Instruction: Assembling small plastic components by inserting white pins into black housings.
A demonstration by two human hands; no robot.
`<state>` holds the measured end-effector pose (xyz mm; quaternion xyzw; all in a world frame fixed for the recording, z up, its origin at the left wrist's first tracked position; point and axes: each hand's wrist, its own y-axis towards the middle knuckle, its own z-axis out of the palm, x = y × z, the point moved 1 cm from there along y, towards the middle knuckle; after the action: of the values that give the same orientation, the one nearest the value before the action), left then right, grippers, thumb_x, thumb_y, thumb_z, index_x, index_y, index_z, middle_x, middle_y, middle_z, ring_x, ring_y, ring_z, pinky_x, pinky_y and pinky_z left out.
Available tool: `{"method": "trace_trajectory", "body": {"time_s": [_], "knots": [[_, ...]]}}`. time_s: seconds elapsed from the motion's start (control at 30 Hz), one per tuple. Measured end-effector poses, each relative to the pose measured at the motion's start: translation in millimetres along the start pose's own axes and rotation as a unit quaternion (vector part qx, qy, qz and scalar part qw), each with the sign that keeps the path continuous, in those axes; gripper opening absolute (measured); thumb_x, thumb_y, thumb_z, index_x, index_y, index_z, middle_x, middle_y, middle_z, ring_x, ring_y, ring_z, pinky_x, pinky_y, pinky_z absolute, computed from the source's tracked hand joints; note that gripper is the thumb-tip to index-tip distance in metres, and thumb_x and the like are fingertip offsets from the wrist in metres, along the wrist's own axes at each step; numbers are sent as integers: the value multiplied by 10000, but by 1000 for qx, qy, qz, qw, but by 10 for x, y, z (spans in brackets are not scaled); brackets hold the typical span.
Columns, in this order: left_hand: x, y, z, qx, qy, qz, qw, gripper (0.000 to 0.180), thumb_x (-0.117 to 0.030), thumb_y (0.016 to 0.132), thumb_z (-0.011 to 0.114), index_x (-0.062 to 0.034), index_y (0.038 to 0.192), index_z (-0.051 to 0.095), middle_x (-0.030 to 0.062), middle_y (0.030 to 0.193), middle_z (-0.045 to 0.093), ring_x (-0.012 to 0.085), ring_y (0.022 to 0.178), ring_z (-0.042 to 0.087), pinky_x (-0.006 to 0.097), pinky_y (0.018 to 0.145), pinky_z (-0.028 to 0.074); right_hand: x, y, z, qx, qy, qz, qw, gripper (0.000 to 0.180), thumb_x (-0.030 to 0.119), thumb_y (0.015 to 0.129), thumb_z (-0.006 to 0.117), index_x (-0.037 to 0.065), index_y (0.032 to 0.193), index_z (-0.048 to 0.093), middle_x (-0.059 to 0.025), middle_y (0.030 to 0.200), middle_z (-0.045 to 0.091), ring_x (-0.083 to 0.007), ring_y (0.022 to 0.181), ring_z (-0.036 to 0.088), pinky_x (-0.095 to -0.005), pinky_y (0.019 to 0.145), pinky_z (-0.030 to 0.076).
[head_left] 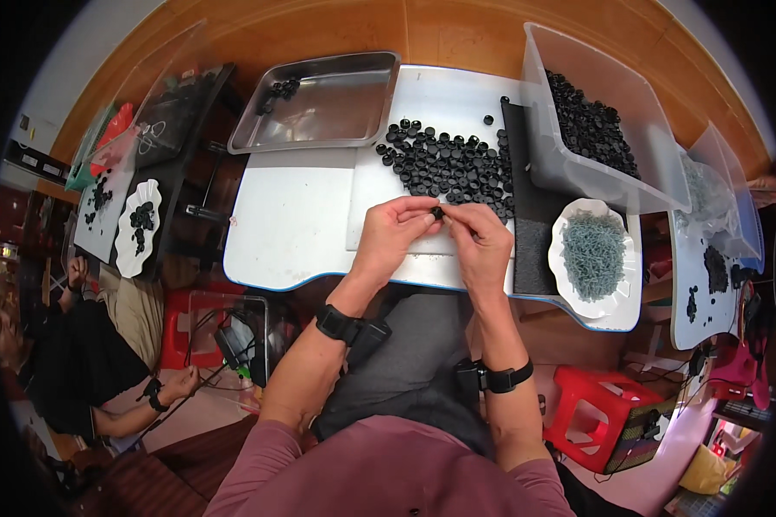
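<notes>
Between the fingertips of both hands is a small round black plastic part (437, 213), held above the near edge of the white work board. My left hand (392, 234) pinches it from the left, and my right hand (478, 241) pinches it from the right. Whether a second small piece is in the right fingers is hidden. Just beyond my hands lies a spread of black plastic caps (444, 164), many standing hollow side up. To the right, a white scalloped dish (563, 274) bears a heap of thin grey-green pieces (593, 254).
A metal tray (328, 116) with a few black parts stands at the back left. A translucent bin (543, 138) full of black caps (591, 125) sits on the right, by a black mat (530, 224). A co-worker (86, 345) sits at left; a red stool (591, 414) is lower right.
</notes>
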<state>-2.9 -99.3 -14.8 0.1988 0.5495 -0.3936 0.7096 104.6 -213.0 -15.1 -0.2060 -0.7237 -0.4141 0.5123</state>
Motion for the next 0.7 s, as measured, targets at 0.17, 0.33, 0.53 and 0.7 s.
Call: {"method": "trace_trajectory", "body": {"time_s": [0.17, 0.33, 0.53, 0.7], "knots": [[-21, -10, 21, -6, 20, -1, 1000, 284, 28, 965, 617, 82, 1243, 637, 151, 1104, 725, 156, 969, 710, 263, 896, 581, 21, 13, 10, -4, -50, -60, 997, 149, -59, 839, 726, -10, 975, 764, -124, 896, 722, -219, 788, 706, -297, 681, 557], [-10, -12, 38, -9, 38, -2, 999, 284, 30, 967, 609, 82, 1245, 636, 148, 1108, 723, 158, 971, 706, 268, 897, 580, 39, -12, 22, -4, -71, -65, 995, 171, -73, 838, 719, -10, 990, 767, -110, 904, 725, -183, 787, 687, -282, 680, 547], [4, -5, 21, -9, 36, -4, 999, 284, 19, 971, 603, 84, 1246, 638, 144, 1105, 723, 160, 980, 703, 269, 896, 581, 46, -20, 39, -2, -73, -66, 995, 144, -55, 836, 729, -13, 972, 755, -139, 903, 720, -245, 796, 714, -321, 689, 568], [-39, -6, 1, 7, 23, -20, 1000, 293, 12, 957, 631, 82, 1242, 645, 149, 1102, 726, 164, 987, 705, 281, 910, 581, 64, -23, 43, 1, -84, -87, 993, 136, -63, 839, 722, -19, 965, 748, -146, 912, 717, -258, 803, 714, -325, 699, 571]]}}
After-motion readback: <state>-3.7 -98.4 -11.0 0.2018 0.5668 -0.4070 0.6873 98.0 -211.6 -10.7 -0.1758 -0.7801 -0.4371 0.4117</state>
